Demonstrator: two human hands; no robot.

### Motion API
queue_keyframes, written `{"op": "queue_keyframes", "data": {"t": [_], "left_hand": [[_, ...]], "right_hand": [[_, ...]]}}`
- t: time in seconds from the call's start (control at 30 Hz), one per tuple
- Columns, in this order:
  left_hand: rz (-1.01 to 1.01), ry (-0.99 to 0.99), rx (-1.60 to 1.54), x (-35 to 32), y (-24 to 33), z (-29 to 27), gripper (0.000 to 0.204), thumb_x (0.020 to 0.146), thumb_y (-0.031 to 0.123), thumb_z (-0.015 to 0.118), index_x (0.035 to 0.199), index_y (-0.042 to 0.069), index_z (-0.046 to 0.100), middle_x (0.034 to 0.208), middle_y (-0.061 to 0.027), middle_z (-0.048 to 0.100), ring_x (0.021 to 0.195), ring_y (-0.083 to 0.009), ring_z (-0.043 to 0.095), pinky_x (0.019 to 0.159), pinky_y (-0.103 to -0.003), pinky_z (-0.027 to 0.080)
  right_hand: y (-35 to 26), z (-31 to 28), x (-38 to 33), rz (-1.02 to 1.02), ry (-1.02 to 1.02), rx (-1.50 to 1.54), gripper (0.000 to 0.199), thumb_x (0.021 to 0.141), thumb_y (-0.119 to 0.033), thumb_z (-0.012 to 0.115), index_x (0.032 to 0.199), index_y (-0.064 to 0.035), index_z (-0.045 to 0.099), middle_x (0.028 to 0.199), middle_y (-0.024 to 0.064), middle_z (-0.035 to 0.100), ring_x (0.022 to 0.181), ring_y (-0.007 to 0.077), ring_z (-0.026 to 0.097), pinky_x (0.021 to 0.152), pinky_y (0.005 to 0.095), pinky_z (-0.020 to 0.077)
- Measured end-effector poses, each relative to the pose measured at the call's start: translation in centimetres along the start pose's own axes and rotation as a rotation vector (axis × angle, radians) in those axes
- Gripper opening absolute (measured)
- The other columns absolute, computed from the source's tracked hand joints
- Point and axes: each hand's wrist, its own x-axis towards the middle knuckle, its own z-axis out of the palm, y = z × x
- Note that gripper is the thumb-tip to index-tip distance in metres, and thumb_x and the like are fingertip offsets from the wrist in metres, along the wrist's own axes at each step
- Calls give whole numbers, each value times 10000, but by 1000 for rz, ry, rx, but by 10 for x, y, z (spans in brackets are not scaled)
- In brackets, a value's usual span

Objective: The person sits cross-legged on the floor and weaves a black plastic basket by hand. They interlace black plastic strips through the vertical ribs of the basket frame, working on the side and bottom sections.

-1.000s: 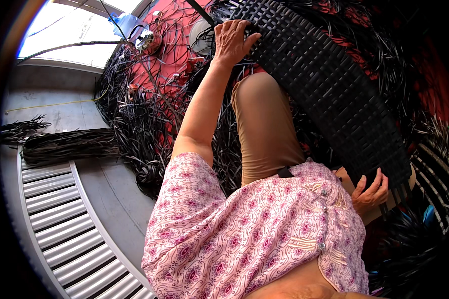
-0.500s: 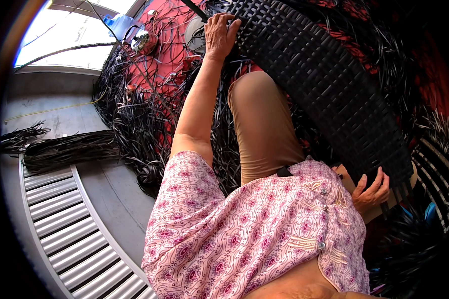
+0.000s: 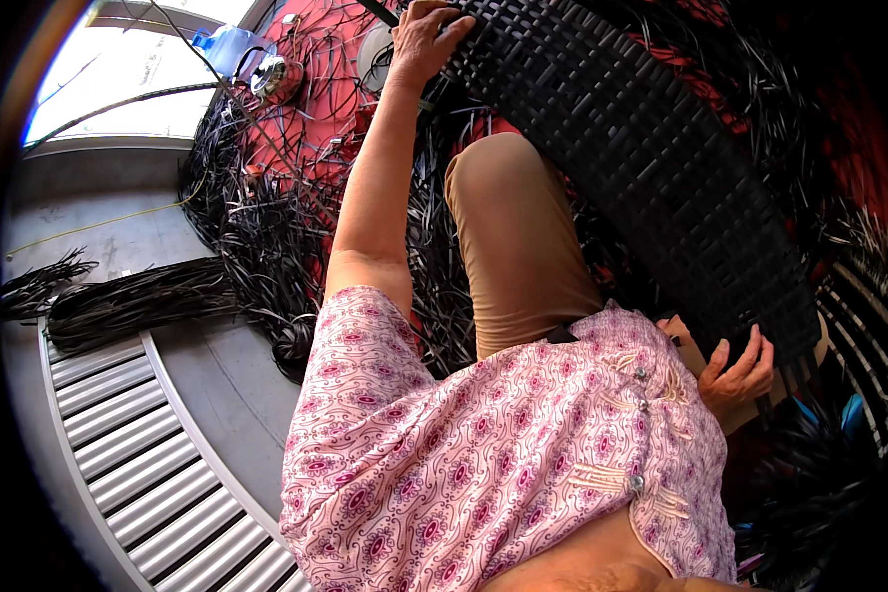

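Note:
A long black woven wicker panel (image 3: 631, 148) slants from the top middle of the view down to the right. With my left arm stretched out, my left hand (image 3: 426, 41) grips the panel's far left end, its fingers bent over the edge. Close to my body, my right hand (image 3: 738, 377) holds the panel's near end, thumb and fingers curled at its edge, where loose strip ends hang down. Part of the right palm is hidden. My bent knee (image 3: 513, 217) in brown trousers is beside the panel's left edge.
Tangled black strips (image 3: 276, 237) lie over the red floor covering (image 3: 316, 69). A strip bundle (image 3: 143, 296) rests at the end of a slatted metal frame (image 3: 158, 454). A shiny kettle (image 3: 276, 77), a blue translucent container (image 3: 229, 47) and a round pale reel (image 3: 375, 57) stand at the back left.
My left hand and the panel's far end have shifted slightly up and left in the view. The right hand keeps its place at the near end.

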Motion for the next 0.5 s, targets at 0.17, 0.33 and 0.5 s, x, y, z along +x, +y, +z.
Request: {"op": "queue_keyframes", "data": {"t": [0.17,0.33,0.5], "left_hand": [[-19,130,-9,-12,0,-2,225,902,190,661,1115,160,728,1191,-49,649,1087,-258,627,920,-400,475],[100,-2,173,-33,17,-13,368,818,36,600,1123,207,713,1123,-18,659,1123,-231,593,941,-404,413],[190,35,104,-25,45,-17,352,796,28,615,1081,206,720,1086,-12,662,1067,-247,603,922,-407,431]], "right_hand": [[2,2,-4,11,15,-7,465,967,-388,570,1339,-111,597,1296,97,522,1140,301,526,953,451,395],[0,-1,0,8,16,-1,454,960,-380,584,1328,-115,603,1292,91,529,1149,298,527,957,446,395],[0,-3,4,8,-7,17,445,958,-380,587,1315,-116,608,1282,81,537,1145,288,530,959,443,392]]}}
